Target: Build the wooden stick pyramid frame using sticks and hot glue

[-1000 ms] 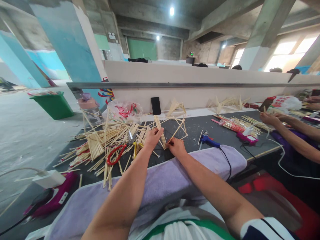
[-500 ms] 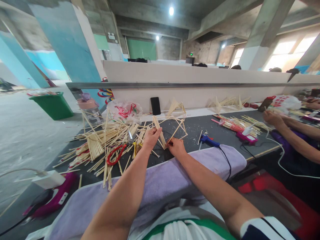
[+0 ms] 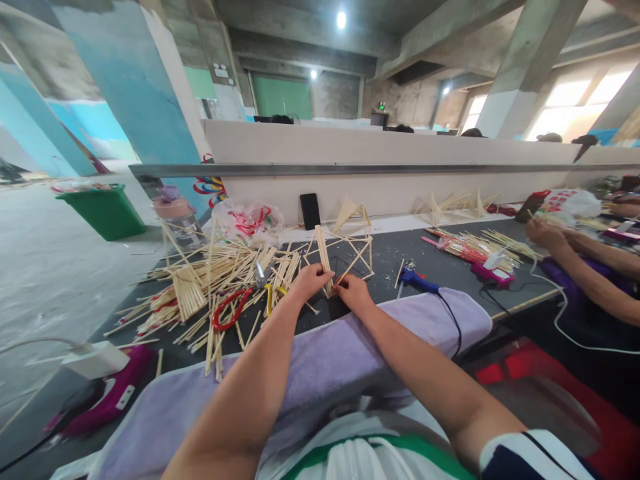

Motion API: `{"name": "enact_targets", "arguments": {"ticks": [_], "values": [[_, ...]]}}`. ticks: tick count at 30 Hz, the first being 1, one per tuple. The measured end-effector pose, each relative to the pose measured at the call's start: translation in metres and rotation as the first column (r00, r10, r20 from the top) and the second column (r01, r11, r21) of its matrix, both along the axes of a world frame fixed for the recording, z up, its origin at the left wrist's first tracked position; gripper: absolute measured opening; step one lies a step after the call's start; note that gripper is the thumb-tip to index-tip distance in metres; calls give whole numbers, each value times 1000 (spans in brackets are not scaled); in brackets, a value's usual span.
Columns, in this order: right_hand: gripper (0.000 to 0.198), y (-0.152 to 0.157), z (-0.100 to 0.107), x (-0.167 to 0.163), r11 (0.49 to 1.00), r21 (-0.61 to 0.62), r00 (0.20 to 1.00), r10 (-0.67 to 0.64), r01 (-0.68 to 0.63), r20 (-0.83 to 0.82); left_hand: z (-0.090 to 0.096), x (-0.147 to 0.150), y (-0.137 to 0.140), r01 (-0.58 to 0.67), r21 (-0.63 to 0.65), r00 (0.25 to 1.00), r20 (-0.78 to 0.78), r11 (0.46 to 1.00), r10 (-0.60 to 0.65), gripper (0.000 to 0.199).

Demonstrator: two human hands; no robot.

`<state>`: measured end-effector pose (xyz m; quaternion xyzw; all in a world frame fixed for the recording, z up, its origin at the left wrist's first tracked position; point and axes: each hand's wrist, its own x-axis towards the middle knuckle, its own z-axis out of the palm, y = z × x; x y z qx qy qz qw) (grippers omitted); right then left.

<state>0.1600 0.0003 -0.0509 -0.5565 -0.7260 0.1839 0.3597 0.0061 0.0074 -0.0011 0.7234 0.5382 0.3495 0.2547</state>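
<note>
A frame of thin wooden sticks (image 3: pixel 371 257) stands on the dark table in front of me, with a narrow row of sticks (image 3: pixel 323 248) rising at its near side. My left hand (image 3: pixel 311 281) is closed on the lower part of that row, thumb across its front. Beside it, my right hand (image 3: pixel 352 291) pinches the low corner of the frame where sticks meet; the fingertips are partly hidden. A blue glue gun (image 3: pixel 419 281) lies to the right. Left of my hands are red-handled pliers (image 3: pixel 233 309) among loose sticks (image 3: pixel 235 263).
A lilac cloth (image 3: pixel 320 373) covers the table's front edge. At the back stand a black phone (image 3: pixel 310 211) and a finished-looking stick piece (image 3: pixel 351 213). A magenta power strip (image 3: pixel 115 393) sits at left. A co-worker's hands (image 3: pixel 545 233) are at far right.
My left hand has slid down the row of sticks to its lower part. The row and frame now stand more upright. My right hand stays at the low corner.
</note>
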Motion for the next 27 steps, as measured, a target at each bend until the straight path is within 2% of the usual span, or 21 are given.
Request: {"name": "enact_targets", "arguments": {"ticks": [12, 27], "values": [[13, 2, 0, 0, 999, -23, 999, 27, -28, -42, -4, -3, 3, -23, 36, 995, -91, 999, 26, 31], [11, -10, 12, 1, 997, 60, 994, -57, 52, 89, -10, -2, 8, -12, 44, 995, -95, 999, 16, 32]]}}
